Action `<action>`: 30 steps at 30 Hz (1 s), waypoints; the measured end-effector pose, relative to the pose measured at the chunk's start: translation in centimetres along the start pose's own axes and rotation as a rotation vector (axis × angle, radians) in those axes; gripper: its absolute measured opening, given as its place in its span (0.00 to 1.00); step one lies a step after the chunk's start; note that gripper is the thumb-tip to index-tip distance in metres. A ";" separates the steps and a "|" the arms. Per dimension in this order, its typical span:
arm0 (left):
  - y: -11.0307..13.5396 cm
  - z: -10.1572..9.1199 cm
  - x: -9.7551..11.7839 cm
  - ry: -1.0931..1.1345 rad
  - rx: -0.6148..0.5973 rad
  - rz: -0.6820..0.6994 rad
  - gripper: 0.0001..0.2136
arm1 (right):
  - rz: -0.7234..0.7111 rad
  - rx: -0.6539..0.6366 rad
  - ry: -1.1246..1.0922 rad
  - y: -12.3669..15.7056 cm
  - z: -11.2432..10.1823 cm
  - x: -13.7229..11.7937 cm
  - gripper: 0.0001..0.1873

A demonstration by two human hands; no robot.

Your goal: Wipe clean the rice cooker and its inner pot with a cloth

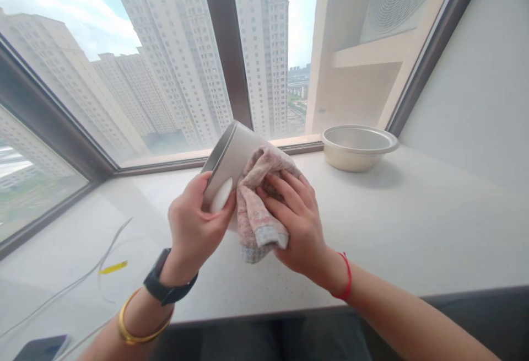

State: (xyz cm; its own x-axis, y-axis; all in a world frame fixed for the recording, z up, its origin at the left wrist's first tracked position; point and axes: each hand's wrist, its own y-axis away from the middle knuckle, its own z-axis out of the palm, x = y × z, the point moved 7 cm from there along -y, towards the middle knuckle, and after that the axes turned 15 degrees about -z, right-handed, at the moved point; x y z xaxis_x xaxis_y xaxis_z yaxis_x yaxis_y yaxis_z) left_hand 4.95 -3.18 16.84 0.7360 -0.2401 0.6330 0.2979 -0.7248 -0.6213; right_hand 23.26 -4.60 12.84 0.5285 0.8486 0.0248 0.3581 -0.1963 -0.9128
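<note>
Silver metal cylindrical container point(229, 157) tilts in the air above a white stone window sill point(413, 229), its open rim pointing up and left toward the glass; its inside cannot be seen. The left hand point(198, 223) is closed around the container's lower end, fingers curled firmly against the metal. The right hand point(293, 215) is also curled, its fingers pressing a pink-and-white cloth point(258, 209) against the container's side. A black watch point(167, 278) and a gold bangle point(140, 322) circle the left wrist; a red string point(345, 278) circles the right. Well to the right, near the sill's far edge, stands a pale round bowl point(357, 149) with a wide rim and a silvery interior that looks unfilled. A thin white cable point(82, 273) and a yellow tag point(113, 267) lie left of the hands, and a dark phone point(41, 348) sits at the sill's near edge.
</note>
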 end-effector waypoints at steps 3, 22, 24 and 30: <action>0.3 0.1 -0.3 0.148 -0.036 -0.023 0.20 | -0.082 -0.116 0.019 -2.1 0.2 -0.2 0.32; 0.5 0.9 -0.5 0.628 -0.101 -0.223 0.17 | -0.068 -0.160 0.245 -4.7 -2.6 -0.3 0.32; 0.5 1.1 -0.9 0.663 -0.105 -0.303 0.16 | -0.139 -0.172 0.273 -3.5 -2.2 -1.4 0.32; 0.1 1.5 -1.3 0.935 -0.054 -0.451 0.11 | -0.140 -0.065 0.278 2.5 -0.4 -4.3 0.27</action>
State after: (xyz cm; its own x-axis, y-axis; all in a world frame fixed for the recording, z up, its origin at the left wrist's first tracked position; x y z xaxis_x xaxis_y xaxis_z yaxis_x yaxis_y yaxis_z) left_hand 4.94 -2.01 15.30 -0.2091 -0.3277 0.9213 0.3836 -0.8942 -0.2310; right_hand 22.19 -8.93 10.63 0.6572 0.7048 0.2672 0.4861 -0.1253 -0.8649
